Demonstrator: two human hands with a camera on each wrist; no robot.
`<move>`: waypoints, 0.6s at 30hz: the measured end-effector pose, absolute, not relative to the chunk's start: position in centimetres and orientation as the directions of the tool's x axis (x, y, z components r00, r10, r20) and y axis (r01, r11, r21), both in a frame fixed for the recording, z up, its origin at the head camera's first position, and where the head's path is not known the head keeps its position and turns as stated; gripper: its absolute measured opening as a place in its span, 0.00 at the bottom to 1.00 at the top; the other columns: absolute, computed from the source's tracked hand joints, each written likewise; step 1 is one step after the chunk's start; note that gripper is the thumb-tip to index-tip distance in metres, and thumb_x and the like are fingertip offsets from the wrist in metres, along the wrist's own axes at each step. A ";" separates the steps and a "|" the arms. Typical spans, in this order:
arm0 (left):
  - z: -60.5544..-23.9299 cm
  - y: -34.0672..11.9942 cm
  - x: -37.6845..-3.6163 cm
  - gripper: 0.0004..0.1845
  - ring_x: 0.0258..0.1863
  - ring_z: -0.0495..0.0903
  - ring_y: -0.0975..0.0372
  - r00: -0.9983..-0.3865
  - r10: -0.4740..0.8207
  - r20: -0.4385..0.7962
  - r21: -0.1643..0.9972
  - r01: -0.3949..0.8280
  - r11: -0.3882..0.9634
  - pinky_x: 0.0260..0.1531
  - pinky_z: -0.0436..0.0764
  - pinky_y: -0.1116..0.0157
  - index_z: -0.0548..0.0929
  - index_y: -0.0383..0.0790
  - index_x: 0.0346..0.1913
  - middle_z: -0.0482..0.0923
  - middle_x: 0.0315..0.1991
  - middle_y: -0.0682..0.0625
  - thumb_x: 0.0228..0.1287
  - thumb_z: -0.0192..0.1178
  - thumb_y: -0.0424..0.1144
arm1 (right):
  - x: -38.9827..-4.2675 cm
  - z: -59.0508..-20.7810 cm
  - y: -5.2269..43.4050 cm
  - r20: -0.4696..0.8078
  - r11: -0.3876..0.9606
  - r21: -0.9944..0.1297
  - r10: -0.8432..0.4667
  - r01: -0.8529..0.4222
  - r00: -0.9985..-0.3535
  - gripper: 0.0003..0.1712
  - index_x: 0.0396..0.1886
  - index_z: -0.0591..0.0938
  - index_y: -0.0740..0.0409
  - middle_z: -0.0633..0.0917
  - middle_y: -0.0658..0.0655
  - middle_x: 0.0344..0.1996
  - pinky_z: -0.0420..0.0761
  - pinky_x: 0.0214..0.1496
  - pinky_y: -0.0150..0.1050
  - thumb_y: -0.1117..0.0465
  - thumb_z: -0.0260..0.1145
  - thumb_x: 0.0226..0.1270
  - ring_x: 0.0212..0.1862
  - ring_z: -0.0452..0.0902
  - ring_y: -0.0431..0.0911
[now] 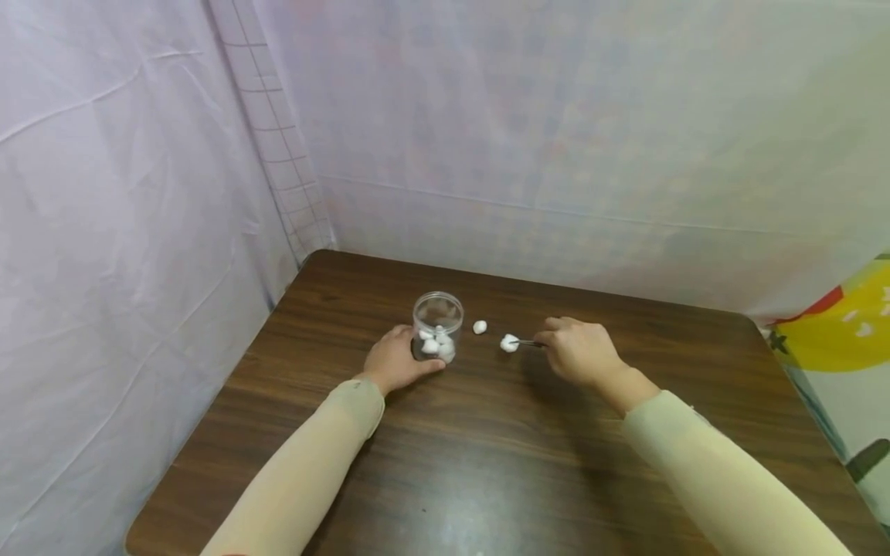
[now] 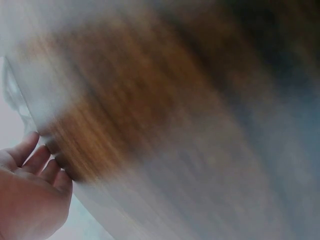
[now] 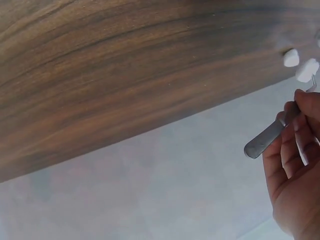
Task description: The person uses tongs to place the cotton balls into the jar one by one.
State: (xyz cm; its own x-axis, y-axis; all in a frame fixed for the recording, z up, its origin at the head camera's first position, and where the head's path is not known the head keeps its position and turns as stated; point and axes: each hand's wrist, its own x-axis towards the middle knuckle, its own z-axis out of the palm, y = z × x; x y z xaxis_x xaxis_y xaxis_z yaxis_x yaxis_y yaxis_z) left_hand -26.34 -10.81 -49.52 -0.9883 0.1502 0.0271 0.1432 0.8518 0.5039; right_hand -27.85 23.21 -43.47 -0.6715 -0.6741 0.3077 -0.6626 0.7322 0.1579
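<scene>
My left hand (image 1: 396, 361) holds a clear round jar (image 1: 438, 313) on the table, thumb along its near side and fingers round its left. The jar is open at the top, with several white cotton balls (image 1: 436, 345) inside. In the left wrist view, the hand (image 2: 37, 195) shows fingers bent beside the jar's edge (image 2: 15, 92). My right hand (image 1: 580, 351) pinches a metal utensil (image 3: 267, 137) with a flat, round-ended handle; its exact kind is unclear. Its tip meets a cotton ball (image 1: 509, 343). Another cotton ball (image 1: 480, 327) lies between that one and the jar.
A dark brown wood-grain table (image 1: 445, 455) carries everything. White cloth (image 1: 556, 139) hangs along its back and left side. At the right edge hangs a yellow and red patterned cloth (image 1: 844, 328).
</scene>
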 end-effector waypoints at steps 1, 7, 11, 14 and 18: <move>-49.6 -10.8 -26.4 0.49 0.66 0.69 0.50 -0.988 0.152 0.026 0.503 0.144 0.852 0.64 0.69 0.51 0.72 0.38 0.69 0.70 0.68 0.44 0.53 0.66 0.70 | -27.7 -43.3 23.2 0.316 0.727 0.163 -0.679 -0.667 -0.663 0.08 0.39 0.90 0.51 0.78 0.48 0.28 0.70 0.14 0.37 0.62 0.73 0.58 0.29 0.78 0.46; -49.7 -10.8 -26.4 0.50 0.67 0.68 0.50 -0.988 0.153 0.022 0.503 0.144 0.852 0.64 0.68 0.51 0.72 0.37 0.69 0.69 0.68 0.44 0.53 0.66 0.71 | -27.2 -42.7 23.1 0.350 0.706 0.174 -0.696 -0.687 -0.627 0.08 0.38 0.90 0.52 0.78 0.48 0.28 0.70 0.13 0.37 0.62 0.72 0.57 0.28 0.77 0.46; -49.6 -10.7 -26.4 0.49 0.67 0.68 0.50 -0.988 0.153 0.025 0.502 0.145 0.852 0.64 0.68 0.50 0.72 0.37 0.69 0.69 0.68 0.44 0.53 0.66 0.70 | -27.0 -42.2 22.9 0.375 0.697 0.164 -0.698 -0.698 -0.610 0.09 0.38 0.90 0.52 0.79 0.48 0.29 0.72 0.14 0.38 0.63 0.71 0.57 0.29 0.78 0.46; -49.7 -10.7 -26.4 0.49 0.67 0.68 0.50 -0.989 0.149 0.021 0.502 0.139 0.853 0.65 0.68 0.51 0.72 0.37 0.69 0.69 0.68 0.44 0.53 0.66 0.70 | -27.1 -41.6 22.5 0.409 0.687 0.162 -0.700 -0.709 -0.585 0.09 0.37 0.90 0.53 0.79 0.48 0.29 0.73 0.15 0.39 0.64 0.71 0.56 0.29 0.78 0.46; -49.6 -10.7 -26.4 0.49 0.67 0.68 0.50 -0.989 0.146 0.017 0.503 0.135 0.854 0.65 0.67 0.51 0.72 0.37 0.69 0.68 0.68 0.44 0.53 0.66 0.70 | -27.5 -40.5 21.9 0.446 0.669 0.163 -0.705 -0.725 -0.551 0.08 0.37 0.90 0.53 0.79 0.47 0.28 0.71 0.14 0.37 0.64 0.72 0.56 0.27 0.76 0.44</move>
